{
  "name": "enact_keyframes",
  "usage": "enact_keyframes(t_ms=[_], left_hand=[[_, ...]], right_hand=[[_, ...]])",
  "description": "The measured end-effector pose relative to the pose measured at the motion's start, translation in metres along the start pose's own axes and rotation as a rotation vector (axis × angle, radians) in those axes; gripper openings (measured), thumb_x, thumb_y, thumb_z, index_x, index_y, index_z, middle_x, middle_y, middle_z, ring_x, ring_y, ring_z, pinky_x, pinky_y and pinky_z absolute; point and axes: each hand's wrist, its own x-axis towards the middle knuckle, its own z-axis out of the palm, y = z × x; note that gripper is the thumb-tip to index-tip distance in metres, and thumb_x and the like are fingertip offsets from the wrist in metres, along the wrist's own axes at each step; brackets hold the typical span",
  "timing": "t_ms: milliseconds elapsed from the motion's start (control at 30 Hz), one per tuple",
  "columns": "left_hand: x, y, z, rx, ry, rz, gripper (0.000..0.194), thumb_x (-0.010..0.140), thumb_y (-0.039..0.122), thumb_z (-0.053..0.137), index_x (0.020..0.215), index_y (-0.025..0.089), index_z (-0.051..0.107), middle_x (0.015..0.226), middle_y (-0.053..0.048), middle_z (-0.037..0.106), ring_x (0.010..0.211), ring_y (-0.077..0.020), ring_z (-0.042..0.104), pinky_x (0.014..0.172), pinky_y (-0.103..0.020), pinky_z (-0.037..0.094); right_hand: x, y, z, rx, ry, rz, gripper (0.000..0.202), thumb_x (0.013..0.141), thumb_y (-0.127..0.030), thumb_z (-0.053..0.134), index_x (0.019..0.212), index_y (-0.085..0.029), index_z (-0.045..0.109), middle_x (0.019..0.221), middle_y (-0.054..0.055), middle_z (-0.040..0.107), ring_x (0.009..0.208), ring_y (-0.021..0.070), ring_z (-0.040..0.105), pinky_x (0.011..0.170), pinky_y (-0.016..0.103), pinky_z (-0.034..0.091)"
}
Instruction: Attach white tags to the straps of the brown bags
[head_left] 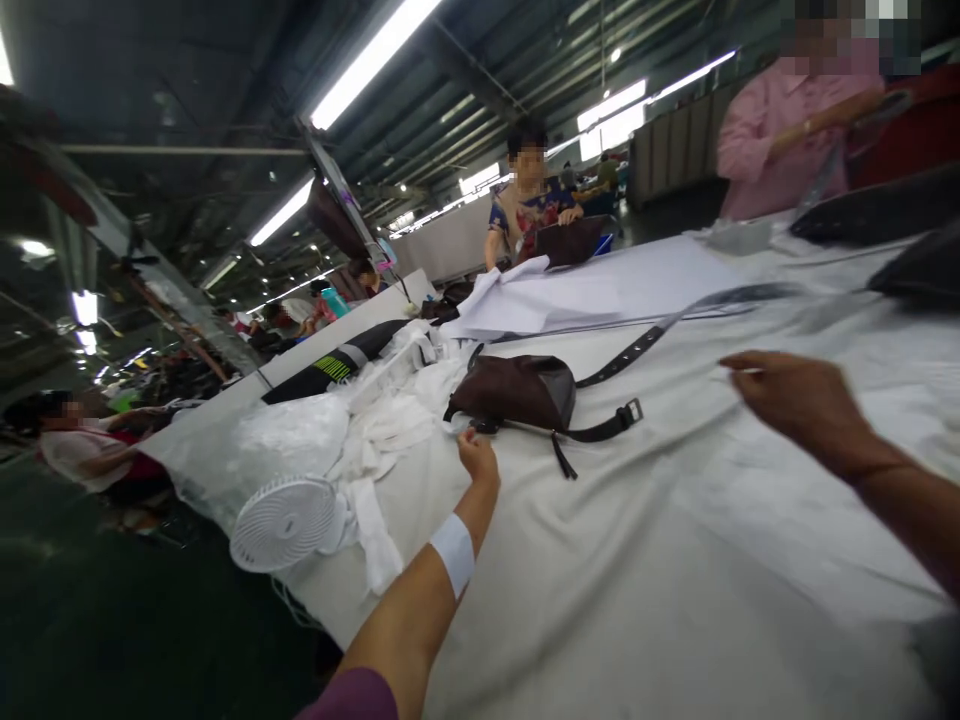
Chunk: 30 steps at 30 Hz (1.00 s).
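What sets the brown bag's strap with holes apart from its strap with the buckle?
Length: the holed strap looks much longer than the buckled strap.
Fittings: the holed strap shows a row of holes; the buckled strap ends in a metal buckle.
Direction: the holed strap stretches away toward the far right; the buckled strap curves nearer the wearer.
Shared: both are dark and extend from the brown bag.
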Motion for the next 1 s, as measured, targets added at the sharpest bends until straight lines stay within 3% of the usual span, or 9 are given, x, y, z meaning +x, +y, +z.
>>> enact_keyframes(t_ms=[67,133,200,267,367,500,633,867,1000], left_hand=[[0.022,0.008,-0.01,0.016,0.007,-0.051,0.028,0.076,0.005,0.048,0.1,0.019,0.046,0.09,0.0,0.055,0.076,-0.0072,0.054,0.066,-0.018,0.04],[0.032,0.006,-0.008,0.032,-0.058,-0.155,0.022,0.076,0.007,0.049,0.095,0.018,0.048,0.078,0.001,0.054,0.064,-0.0075,0.053,0.059,-0.018,0.039],[0.029,-0.006,0.003,0.043,-0.193,-0.288,0.019,0.073,0.006,0.053,0.089,0.016,0.05,0.07,0.001,0.054,0.055,-0.0087,0.053,0.054,-0.02,0.039],[0.018,-0.024,0.021,0.037,-0.349,-0.406,0.021,0.07,0.006,0.058,0.088,0.015,0.053,0.068,0.0,0.056,0.052,-0.0105,0.054,0.052,-0.021,0.041],[0.001,-0.042,0.049,0.017,-0.524,-0.531,0.018,0.072,0.01,0.06,0.089,0.015,0.055,0.068,-0.002,0.059,0.047,-0.0099,0.051,0.048,-0.021,0.04],[-0.02,-0.041,0.062,0.002,-0.731,-0.647,0.007,0.08,0.015,0.055,0.08,0.009,0.058,0.06,-0.004,0.056,0.043,-0.0086,0.044,0.042,-0.02,0.037],[-0.044,-0.043,0.028,-0.023,-0.867,-0.62,0.009,0.081,0.016,0.058,0.074,0.012,0.055,0.057,0.0,0.053,0.044,-0.0067,0.044,0.044,-0.018,0.038],[-0.099,-0.062,-0.087,-0.022,-0.946,-0.539,0.043,0.059,0.041,0.081,0.08,0.01,0.06,0.059,0.002,0.054,0.039,-0.001,0.033,0.036,-0.014,0.019],[-0.152,-0.053,-0.127,-0.13,-0.858,-0.431,0.045,0.055,0.043,0.083,0.08,0.011,0.063,0.06,0.0,0.058,0.053,-0.0056,0.048,0.049,-0.014,0.036]], right_hand=[[-0.012,-0.025,0.042,-0.059,-0.257,0.047,0.018,0.084,-0.024,0.056,0.083,-0.013,0.071,0.08,0.01,0.068,0.073,0.0199,0.063,0.071,0.033,0.049],[-0.025,-0.056,0.085,-0.027,-0.395,0.017,0.021,0.077,-0.014,0.06,0.096,-0.016,0.07,0.093,0.009,0.069,0.086,0.0203,0.064,0.08,0.03,0.048],[-0.04,-0.082,0.122,-0.045,-0.658,0.12,0.031,0.076,-0.008,0.055,0.106,-0.013,0.066,0.104,0.013,0.066,0.097,0.0235,0.062,0.086,0.031,0.044],[-0.054,-0.097,0.148,-0.084,-0.8,0.252,0.034,0.076,-0.004,0.052,0.107,-0.008,0.063,0.103,0.018,0.063,0.097,0.0266,0.061,0.085,0.033,0.044],[-0.069,-0.101,0.161,-0.112,-0.819,0.319,0.034,0.076,-0.006,0.053,0.109,-0.006,0.062,0.101,0.02,0.059,0.092,0.0278,0.061,0.079,0.034,0.044],[-0.081,-0.101,0.142,-0.126,-0.781,0.317,0.027,0.081,-0.012,0.053,0.105,-0.011,0.064,0.096,0.014,0.058,0.09,0.023,0.058,0.08,0.031,0.042],[-0.097,-0.11,0.113,-0.095,-0.775,0.232,0.016,0.081,-0.01,0.052,0.089,-0.015,0.066,0.09,0.007,0.058,0.09,0.0177,0.054,0.081,0.027,0.041],[-0.142,-0.158,0.073,0.149,-0.797,0.011,0.009,0.067,-0.013,0.069,0.07,-0.016,0.06,0.084,0.001,0.048,0.079,0.0142,0.049,0.073,0.025,0.041],[-0.154,-0.188,0.042,0.375,-0.727,-0.087,0.016,0.069,-0.019,0.07,0.065,-0.016,0.055,0.081,0.001,0.046,0.075,0.0138,0.048,0.071,0.026,0.042]])
